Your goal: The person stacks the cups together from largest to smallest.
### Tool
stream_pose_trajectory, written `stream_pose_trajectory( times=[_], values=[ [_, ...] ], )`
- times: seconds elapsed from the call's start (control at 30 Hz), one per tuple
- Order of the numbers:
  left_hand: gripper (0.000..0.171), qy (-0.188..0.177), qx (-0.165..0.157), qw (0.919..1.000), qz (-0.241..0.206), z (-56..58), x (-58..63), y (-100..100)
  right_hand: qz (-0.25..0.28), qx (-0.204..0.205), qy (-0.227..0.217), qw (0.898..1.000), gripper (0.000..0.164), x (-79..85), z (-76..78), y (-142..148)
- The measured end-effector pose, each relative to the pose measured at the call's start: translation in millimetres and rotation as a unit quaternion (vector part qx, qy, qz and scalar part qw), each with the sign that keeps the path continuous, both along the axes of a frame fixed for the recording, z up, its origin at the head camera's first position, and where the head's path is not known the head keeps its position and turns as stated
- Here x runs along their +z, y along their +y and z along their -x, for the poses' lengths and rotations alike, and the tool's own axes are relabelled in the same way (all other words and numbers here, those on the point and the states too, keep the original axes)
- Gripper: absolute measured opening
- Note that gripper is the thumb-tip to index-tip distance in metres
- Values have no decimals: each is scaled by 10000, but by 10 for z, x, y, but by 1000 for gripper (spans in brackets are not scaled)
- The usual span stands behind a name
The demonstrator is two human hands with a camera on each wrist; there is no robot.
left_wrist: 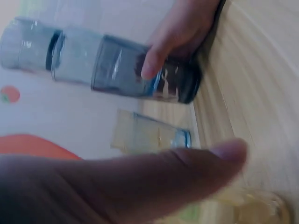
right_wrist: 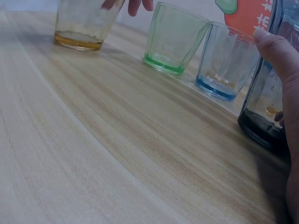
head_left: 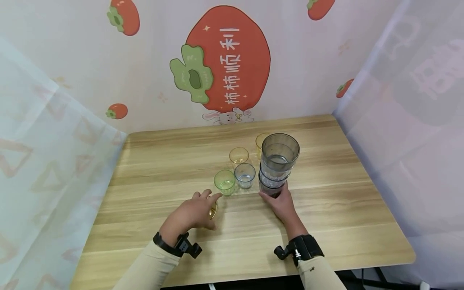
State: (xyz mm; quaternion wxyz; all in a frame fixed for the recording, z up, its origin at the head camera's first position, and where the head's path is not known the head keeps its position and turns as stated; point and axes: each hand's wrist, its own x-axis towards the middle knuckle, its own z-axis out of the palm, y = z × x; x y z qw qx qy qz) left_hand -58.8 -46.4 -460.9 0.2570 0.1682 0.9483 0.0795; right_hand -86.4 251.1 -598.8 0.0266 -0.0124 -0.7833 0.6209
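Observation:
My right hand (head_left: 284, 205) grips the bottom of a tall stack of grey-tinted glasses (head_left: 278, 161), thumb and fingers curled round the lowest one. The stack's dark base (right_wrist: 261, 128) stands at the table in the right wrist view. My left hand (head_left: 188, 211) is at an amber glass (head_left: 213, 211), fingers spread over its far side and thumb on the near side. In the left wrist view the thumb (left_wrist: 187, 172) is straight, with the amber glass (left_wrist: 264, 210) beyond it. A green glass (head_left: 224, 182) stands just past the left fingertips, beside a blue glass (head_left: 245, 176).
Behind the blue glass stands another amber glass (head_left: 238, 156), and one more amber glass (head_left: 259, 141) is partly hidden behind the stack. The wooden table (head_left: 156, 173) meets a printed curtain (head_left: 152, 72) at the back, with hanging cloth on both sides.

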Motion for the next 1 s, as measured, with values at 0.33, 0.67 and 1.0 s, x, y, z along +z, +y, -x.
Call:
stream_pose_trajectory(
  times=[0.33, 0.67, 1.0],
  values=[
    [72, 171, -706, 9959, 545, -137, 237, 218, -64, 96, 36, 9999, 89, 12, 76, 127],
    [74, -205, -1109, 9912, 687, -116, 491, 494, -74, 188, 131, 9997, 87, 39, 111, 180],
    [71, 381, -2094, 9737, 812, 0, 1288, 763, 56, 186, 184, 9996, 88, 36, 94, 172]
  ],
)
